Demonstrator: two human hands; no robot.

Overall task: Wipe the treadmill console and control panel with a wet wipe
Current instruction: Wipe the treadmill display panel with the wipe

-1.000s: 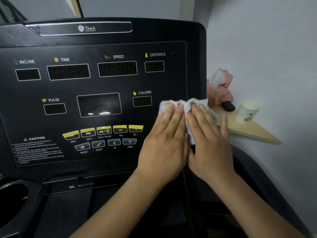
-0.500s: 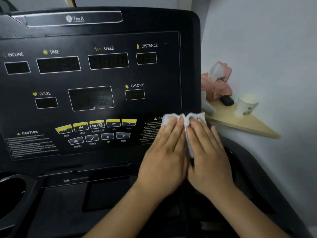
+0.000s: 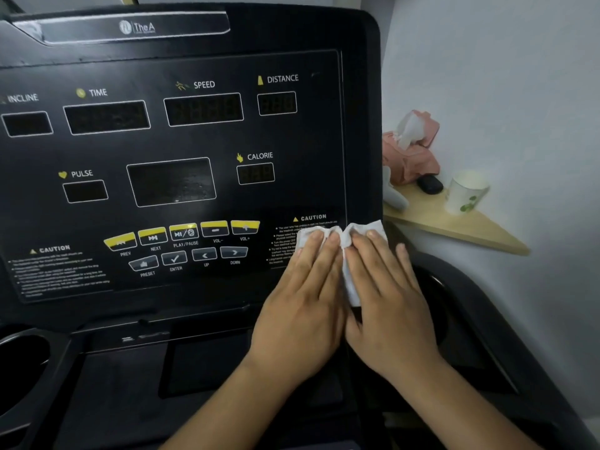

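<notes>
Together the flat-fingered left hand [image 3: 302, 306] and right hand [image 3: 389, 306] press the crumpled white wet wipe [image 3: 357, 230]; the black control panel's [image 3: 308, 141] yellow buttons [image 3: 183, 230] lie toward frame left.

The console [image 3: 308, 131] is smooth black plastic, a bit shiny. The wipe [image 3: 363, 229] is soft, crumpled cloth. At three o'clock, the shelf [image 3: 461, 225] is smooth pale wood and the cup [image 3: 464, 193] looks like paper.

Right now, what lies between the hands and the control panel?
In the head view, the wet wipe lies under the left hand and right hand, pressed against the control panel over its right caution label.
</notes>
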